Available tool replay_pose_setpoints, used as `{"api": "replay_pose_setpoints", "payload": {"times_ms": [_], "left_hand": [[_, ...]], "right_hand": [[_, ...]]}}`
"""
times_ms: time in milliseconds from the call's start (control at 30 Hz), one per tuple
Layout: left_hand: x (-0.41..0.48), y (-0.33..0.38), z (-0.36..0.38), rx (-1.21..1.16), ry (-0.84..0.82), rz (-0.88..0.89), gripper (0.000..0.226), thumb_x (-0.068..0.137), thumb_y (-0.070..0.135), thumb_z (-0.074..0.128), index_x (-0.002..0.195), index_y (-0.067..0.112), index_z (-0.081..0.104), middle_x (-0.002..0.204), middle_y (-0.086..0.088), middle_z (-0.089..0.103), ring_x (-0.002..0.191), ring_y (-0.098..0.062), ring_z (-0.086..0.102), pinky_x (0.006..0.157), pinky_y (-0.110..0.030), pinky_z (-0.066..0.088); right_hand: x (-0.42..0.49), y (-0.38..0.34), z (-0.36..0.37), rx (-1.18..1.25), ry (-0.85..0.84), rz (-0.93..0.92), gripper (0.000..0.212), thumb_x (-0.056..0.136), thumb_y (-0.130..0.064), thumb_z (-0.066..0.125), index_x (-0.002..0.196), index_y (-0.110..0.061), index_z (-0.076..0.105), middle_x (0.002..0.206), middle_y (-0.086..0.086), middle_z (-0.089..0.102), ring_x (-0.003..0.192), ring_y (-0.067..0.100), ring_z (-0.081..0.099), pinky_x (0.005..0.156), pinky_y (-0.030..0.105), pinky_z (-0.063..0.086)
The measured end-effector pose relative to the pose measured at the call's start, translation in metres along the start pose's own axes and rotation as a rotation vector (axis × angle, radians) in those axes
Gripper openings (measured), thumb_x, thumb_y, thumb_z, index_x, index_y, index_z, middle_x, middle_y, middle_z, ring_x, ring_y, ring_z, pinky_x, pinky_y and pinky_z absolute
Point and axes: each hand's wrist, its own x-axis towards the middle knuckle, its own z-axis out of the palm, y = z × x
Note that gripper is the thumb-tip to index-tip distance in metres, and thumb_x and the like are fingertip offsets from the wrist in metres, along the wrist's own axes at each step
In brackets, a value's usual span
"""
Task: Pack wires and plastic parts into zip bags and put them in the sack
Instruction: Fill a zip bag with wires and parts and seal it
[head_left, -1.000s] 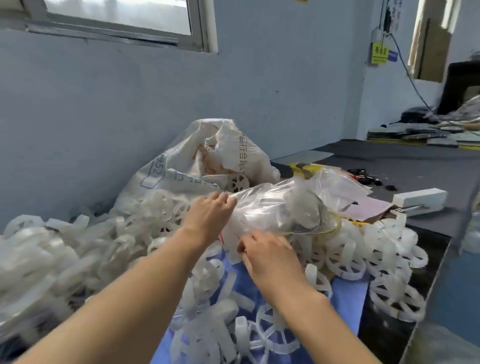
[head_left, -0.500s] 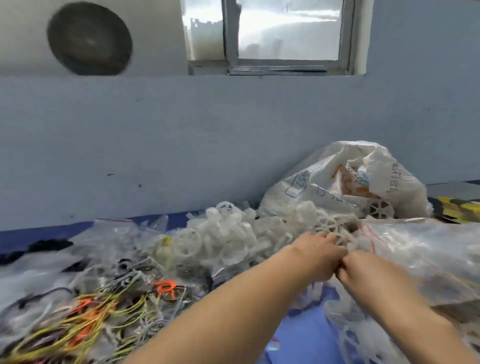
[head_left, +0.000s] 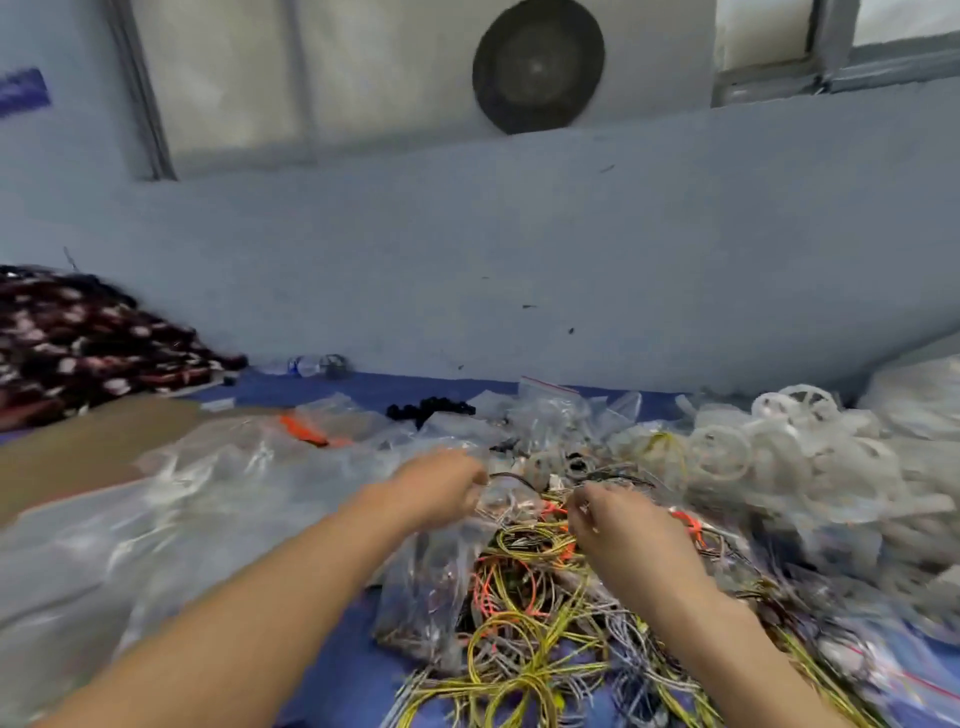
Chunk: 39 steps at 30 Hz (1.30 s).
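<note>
On the blue-covered desk (head_left: 332, 680), the wire tangle (head_left: 524, 613) lies just under both hands. The right hand (head_left: 618, 519) is over it, and the left hand (head_left: 441, 488) is at its left edge beside the zip bags (head_left: 208, 493). Blur hides both grips.

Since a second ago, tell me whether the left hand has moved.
Yes. The left hand has left the white wheel pile and moved leftward to the wires.
</note>
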Motion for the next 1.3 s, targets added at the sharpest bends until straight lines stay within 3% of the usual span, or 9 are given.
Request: {"api": "replay_pose_setpoints", "payload": {"times_ms": [100,233,367,467,600,767,867,1067,1300], "left_hand": [[-0.020,-0.049,0.010,-0.142,-0.016,-0.159,0.030,0.099,0.027,0.047,0.126,0.019,0.059,0.129,0.000,0.062,0.113,-0.019,0.059,0.097,-0.038,0.048],[-0.037,-0.067,0.035,-0.346,0.011,-0.189,0.028,0.100,0.025,0.048,0.124,0.018,0.061,0.123,-0.001,0.064,0.107,-0.015,0.060,0.098,-0.035,0.048],[-0.052,-0.051,0.055,-0.681,0.314,-0.264,0.024,0.098,0.019,0.050,0.117,0.021,0.064,0.115,0.003,0.065,0.100,-0.009,0.059,0.085,-0.022,0.047],[-0.066,-0.039,0.065,-0.842,0.539,-0.380,0.020,0.098,0.021,0.049,0.108,0.029,0.064,0.110,0.006,0.065,0.096,-0.006,0.058,0.076,-0.016,0.044],[-0.083,-0.049,0.082,-0.517,0.523,-0.503,0.026,0.099,0.021,0.043,0.117,0.025,0.061,0.119,-0.001,0.060,0.110,-0.021,0.051,0.091,-0.038,0.047],[-0.089,-0.070,0.091,-0.245,0.307,-0.638,0.043,0.098,0.035,0.043,0.139,0.021,0.044,0.137,-0.007,0.048,0.124,-0.028,0.043,0.098,-0.039,0.038],[-0.093,-0.073,0.099,-0.167,0.178,-0.654,0.046,0.098,0.036,0.044,0.140,0.017,0.038,0.136,-0.010,0.047,0.123,-0.029,0.045,0.097,-0.038,0.038],[-0.098,-0.087,0.103,-0.103,0.218,-0.687,0.031,0.099,0.018,0.040,0.127,0.017,0.052,0.125,-0.006,0.058,0.115,-0.027,0.052,0.091,-0.036,0.041],[-0.085,-0.088,0.111,-0.157,0.338,-0.671,0.044,0.097,0.044,0.045,0.136,0.026,0.048,0.126,-0.007,0.051,0.117,-0.028,0.048,0.094,-0.038,0.039]], "right_hand": [[0.004,-0.031,0.024,0.101,-0.026,0.017,0.026,0.101,-0.038,0.038,0.112,-0.022,0.057,0.108,-0.005,0.064,0.095,0.018,0.061,0.070,0.033,0.050],[0.009,-0.052,0.044,0.221,-0.075,0.119,0.033,0.101,-0.041,0.039,0.114,-0.019,0.060,0.106,-0.001,0.067,0.089,0.018,0.063,0.072,0.034,0.053],[0.013,-0.063,0.054,0.331,-0.187,0.243,0.045,0.099,-0.050,0.039,0.104,-0.013,0.064,0.082,0.007,0.068,0.069,0.026,0.064,0.063,0.032,0.050],[0.014,-0.069,0.059,0.316,-0.179,0.265,0.045,0.100,-0.048,0.039,0.103,-0.014,0.066,0.093,0.011,0.067,0.070,0.027,0.064,0.065,0.033,0.051],[0.013,-0.080,0.061,0.245,-0.048,0.233,0.036,0.100,-0.039,0.038,0.119,-0.017,0.060,0.116,0.003,0.059,0.094,0.022,0.061,0.073,0.034,0.049],[0.017,-0.103,0.061,0.307,0.075,0.136,0.033,0.100,-0.033,0.039,0.126,-0.020,0.056,0.119,0.001,0.054,0.098,0.019,0.058,0.077,0.035,0.050],[0.021,-0.118,0.064,0.352,0.081,0.089,0.032,0.100,-0.030,0.041,0.126,-0.020,0.056,0.122,0.000,0.055,0.101,0.018,0.057,0.084,0.035,0.049],[0.020,-0.132,0.076,0.411,0.089,0.091,0.029,0.099,-0.027,0.042,0.124,-0.021,0.056,0.122,-0.001,0.056,0.102,0.018,0.057,0.084,0.037,0.049],[0.021,-0.139,0.084,0.419,0.073,0.074,0.029,0.099,-0.026,0.041,0.124,-0.023,0.055,0.121,-0.003,0.055,0.101,0.018,0.056,0.084,0.038,0.048]]}}
